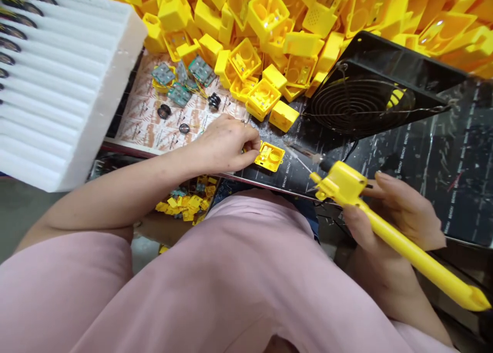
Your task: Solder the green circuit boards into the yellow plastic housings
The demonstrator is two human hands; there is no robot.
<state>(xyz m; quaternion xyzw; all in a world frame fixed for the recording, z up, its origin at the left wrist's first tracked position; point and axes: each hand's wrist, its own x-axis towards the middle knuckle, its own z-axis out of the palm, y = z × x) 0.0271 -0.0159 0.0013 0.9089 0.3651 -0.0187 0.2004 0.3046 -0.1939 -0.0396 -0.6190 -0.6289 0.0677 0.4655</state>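
Your right hand (402,206) has its fingers clamped around a yellow tool (385,232), its tip near the small open yellow case (270,156) on the counter (427,150). Your left hand (231,142) meets the case's left edge; whether its fingers grip it, I cannot tell.

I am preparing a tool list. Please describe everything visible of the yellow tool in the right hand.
The yellow tool looks like smooth plastic. It has a blocky head, a long round handle, and a dark collar carrying a thin metal tip, blurred, with a pale strand beside it. It slants across the picture, tip towards the small yellow case, handle end at lower right. The right hand grips it where head and handle meet.
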